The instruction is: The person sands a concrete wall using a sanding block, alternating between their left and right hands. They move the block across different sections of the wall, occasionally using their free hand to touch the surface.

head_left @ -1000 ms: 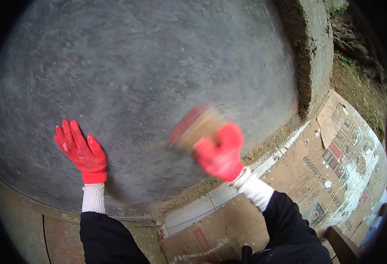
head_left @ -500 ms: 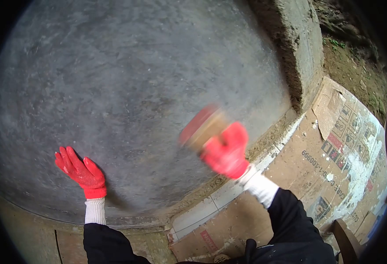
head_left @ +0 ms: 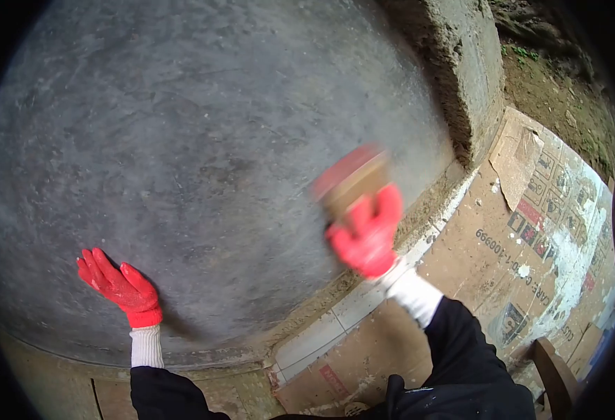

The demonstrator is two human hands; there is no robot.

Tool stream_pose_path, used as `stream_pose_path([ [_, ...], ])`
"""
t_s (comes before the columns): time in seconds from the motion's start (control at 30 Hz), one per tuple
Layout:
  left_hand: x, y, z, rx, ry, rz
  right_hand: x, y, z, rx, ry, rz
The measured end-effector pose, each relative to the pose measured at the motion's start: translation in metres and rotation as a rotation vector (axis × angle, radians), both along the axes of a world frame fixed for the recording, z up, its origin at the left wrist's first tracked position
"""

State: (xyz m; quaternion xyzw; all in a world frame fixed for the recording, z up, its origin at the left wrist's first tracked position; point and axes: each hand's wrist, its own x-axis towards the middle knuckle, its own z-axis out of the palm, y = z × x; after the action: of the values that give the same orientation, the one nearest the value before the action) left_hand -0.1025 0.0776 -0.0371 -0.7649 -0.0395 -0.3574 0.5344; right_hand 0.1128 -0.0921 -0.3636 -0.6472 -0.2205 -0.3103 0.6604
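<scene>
Right hand [head_left: 368, 238] is closed around a sanding block [head_left: 349, 178], red face pressed to the grey wall [head_left: 202, 140] at about 4 o'clock of the surface, presumably so the abrasive bears flat; the block is motion-blurred, so its exact type cannot be confirmed. Left hand [head_left: 120, 285] is laid flat at 8 o'clock, fingers open and spread, likely as bracing. Flattened cardboard [head_left: 524, 245] is spread on the floor below the wall.

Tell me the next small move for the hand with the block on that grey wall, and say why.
Probably sweep the block back leftward across the grey wall. The right hand has it in its grip at the wall's right part, close to the rough corner edge, and it is motion-blurred, as in rubbing. The left hand lies flat on the wall lower left, leaving a broad untouched stretch between them.
</scene>
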Motion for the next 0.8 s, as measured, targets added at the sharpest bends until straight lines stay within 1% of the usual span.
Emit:
stream_pose_path([
  [0.03,-0.001,0.0,0.0,0.001,0.0,0.005,-0.025,-0.001,0.004,-0.085,-0.212,0.118],
  [0.07,-0.001,0.0,-0.002,0.003,-0.009,0.007,-0.038,0.007,-0.006,-0.087,-0.454,0.223],
  [0.13,0.001,0.0,-0.002,0.018,-0.003,-0.011,-0.035,0.009,-0.013,-0.08,-0.551,0.386],
  [0.2,-0.002,0.002,0.003,0.034,0.021,-0.021,-0.005,-0.013,-0.019,-0.133,-0.326,0.334],
  [0.27,-0.003,0.003,0.0,0.005,0.0,0.007,0.032,-0.025,-0.035,-0.197,-0.077,-0.078],
  [0.33,0.0,-0.004,-0.003,-0.013,-0.001,0.021,0.073,-0.025,-0.039,-0.096,0.219,-0.433],
  [0.37,0.001,-0.006,-0.004,-0.008,-0.01,0.033,0.07,-0.026,-0.037,-0.103,0.215,-0.429],
  [0.43,-0.001,-0.002,-0.002,-0.001,0.0,0.018,0.046,-0.02,-0.026,-0.111,0.124,-0.337],
  [0.47,-0.001,-0.001,-0.001,0.004,0.013,0.001,0.02,-0.014,-0.019,-0.035,0.039,-0.159],
  [0.5,-0.001,-0.002,0.0,0.002,0.017,0.002,-0.003,-0.016,-0.007,-0.048,-0.047,0.123],
  [0.53,-0.001,-0.003,0.0,0.001,0.016,0.016,-0.026,-0.003,-0.016,0.037,-0.114,0.375],
  [0.57,0.0,-0.003,-0.001,0.004,0.007,0.025,-0.033,-0.002,-0.015,-0.05,-0.402,0.416],
  [0.6,0.001,-0.003,-0.002,0.011,0.0,0.019,-0.028,0.0,-0.018,-0.046,-0.409,0.408],
  [0.67,0.001,-0.002,0.001,0.022,0.027,-0.015,-0.023,0.004,-0.031,0.015,-0.405,0.375],
  [0.7,0.0,-0.001,0.002,0.024,0.033,-0.017,-0.003,-0.012,-0.028,-0.084,-0.351,0.314],
  [0.77,-0.001,0.0,0.0,0.007,0.014,0.007,0.021,-0.023,-0.039,-0.085,-0.047,0.015],
  [0.8,-0.001,-0.001,-0.001,-0.001,0.018,0.014,0.037,-0.02,-0.053,-0.091,0.049,-0.181],
])
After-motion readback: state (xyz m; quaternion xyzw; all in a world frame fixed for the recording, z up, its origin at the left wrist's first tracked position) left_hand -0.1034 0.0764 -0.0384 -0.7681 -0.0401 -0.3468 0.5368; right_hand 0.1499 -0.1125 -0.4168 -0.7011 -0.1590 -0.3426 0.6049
